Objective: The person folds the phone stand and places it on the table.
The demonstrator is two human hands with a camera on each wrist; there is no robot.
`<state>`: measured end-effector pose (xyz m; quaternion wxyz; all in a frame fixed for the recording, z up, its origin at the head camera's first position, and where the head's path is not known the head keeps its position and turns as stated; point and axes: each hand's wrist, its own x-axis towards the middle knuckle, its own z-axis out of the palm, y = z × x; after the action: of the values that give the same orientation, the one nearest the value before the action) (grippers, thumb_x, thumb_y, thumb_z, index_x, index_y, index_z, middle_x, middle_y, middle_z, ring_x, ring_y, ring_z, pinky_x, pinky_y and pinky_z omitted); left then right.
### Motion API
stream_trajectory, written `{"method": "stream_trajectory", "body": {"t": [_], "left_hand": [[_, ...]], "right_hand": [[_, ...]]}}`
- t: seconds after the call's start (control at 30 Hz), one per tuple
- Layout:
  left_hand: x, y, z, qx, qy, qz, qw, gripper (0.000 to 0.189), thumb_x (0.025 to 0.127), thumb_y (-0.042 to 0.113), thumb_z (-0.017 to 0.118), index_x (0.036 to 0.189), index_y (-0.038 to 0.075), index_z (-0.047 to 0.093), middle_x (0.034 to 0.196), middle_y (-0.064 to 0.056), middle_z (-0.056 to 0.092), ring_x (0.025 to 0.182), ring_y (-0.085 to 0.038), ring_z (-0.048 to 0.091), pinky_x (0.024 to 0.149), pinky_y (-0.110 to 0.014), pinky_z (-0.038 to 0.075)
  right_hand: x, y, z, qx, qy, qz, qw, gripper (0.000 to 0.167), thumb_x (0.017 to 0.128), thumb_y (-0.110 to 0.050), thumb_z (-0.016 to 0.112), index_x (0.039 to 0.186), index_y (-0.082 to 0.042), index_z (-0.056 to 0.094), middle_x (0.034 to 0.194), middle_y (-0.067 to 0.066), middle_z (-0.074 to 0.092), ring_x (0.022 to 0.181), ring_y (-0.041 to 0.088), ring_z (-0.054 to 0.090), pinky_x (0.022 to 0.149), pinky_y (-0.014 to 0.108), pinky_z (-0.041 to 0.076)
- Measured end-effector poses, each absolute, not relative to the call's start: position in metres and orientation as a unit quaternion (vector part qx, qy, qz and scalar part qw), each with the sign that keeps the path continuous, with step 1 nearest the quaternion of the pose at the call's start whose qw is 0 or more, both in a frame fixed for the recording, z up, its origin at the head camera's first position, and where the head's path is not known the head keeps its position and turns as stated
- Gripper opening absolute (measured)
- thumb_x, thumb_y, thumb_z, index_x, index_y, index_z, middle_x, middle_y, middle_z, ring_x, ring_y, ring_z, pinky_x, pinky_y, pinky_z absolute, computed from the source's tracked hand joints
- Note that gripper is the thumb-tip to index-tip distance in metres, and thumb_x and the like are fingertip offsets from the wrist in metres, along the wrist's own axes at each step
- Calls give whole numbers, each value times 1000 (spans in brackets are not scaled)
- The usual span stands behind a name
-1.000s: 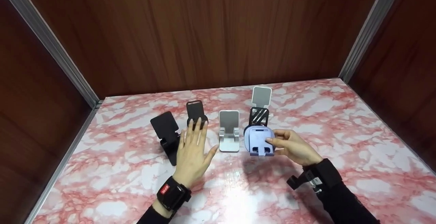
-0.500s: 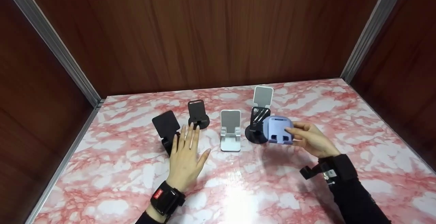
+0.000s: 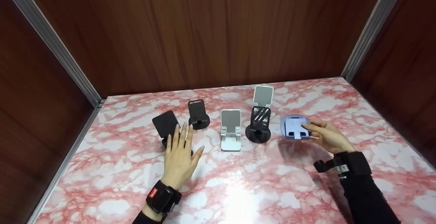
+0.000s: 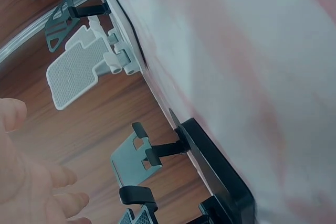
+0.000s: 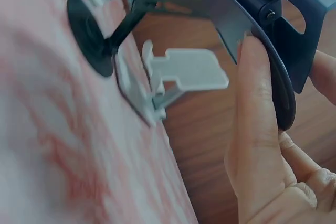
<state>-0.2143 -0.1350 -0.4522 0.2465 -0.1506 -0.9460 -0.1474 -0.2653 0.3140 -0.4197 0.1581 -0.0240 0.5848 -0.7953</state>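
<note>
A folded lavender phone stand is pinched in my right hand, held above the table on the right. The right wrist view shows the stand's rounded base plate against my fingers, looking darker there. My left hand has its fingers extended in front of a black phone stand, hiding that stand's lower part. From the left wrist view, that hand holds nothing, with the black stand's base apart from it.
In the middle is a white phone stand. A dark round-based phone stand is behind to its left. On its right is a slatted black phone stand, partly covering another white stand. Wooden panels enclose the marbled table.
My right hand has carried the lavender phone stand rightward, away from the slatted black one, which is now uncovered. My left hand has drawn back slightly to the left.
</note>
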Motion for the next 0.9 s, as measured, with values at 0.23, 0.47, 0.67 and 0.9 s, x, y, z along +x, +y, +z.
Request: {"method": "stream_trajectory", "body": {"t": [0.23, 0.47, 0.67, 0.9], "left_hand": [[-214, -136, -453, -150, -946, -153, 244, 72, 97, 42, 52, 151, 1, 28, 155, -20, 27, 143, -39, 16, 115, -56, 11], [-215, -137, -453, -147, -949, -153, 233, 72, 98, 44, 50, 152, 2, 26, 156, -19, 25, 144, -37, 14, 116, -54, 9], [-215, -138, -453, -148, -948, -159, 233, 73, 98, 43, 51, 152, 1, 26, 155, -20, 26, 144, -37, 14, 116, -54, 10], [-213, -138, -452, -151, -946, -163, 238, 72, 98, 42, 52, 151, 0, 29, 154, -21, 28, 144, -38, 15, 115, -55, 11]], "right_hand": [[-268, 324, -429, -22, 627, -764, 150, 15, 98, -7, 57, 109, -11, 66, 101, 7, 66, 89, 17, 67, 82, 32, 56], [-269, 329, -433, -16, 749, -650, 126, 60, 97, -17, 61, 141, 14, 33, 90, 0, 67, 80, 10, 64, 76, 28, 56], [-268, 329, -438, -16, 818, -567, 96, 70, 97, -23, 62, 142, 18, 26, 81, 1, 63, 70, 10, 60, 67, 28, 54], [-269, 326, -443, 6, 774, -624, 104, 70, 97, -14, 60, 142, 20, 18, 91, 3, 63, 72, 8, 64, 71, 28, 57]]}}
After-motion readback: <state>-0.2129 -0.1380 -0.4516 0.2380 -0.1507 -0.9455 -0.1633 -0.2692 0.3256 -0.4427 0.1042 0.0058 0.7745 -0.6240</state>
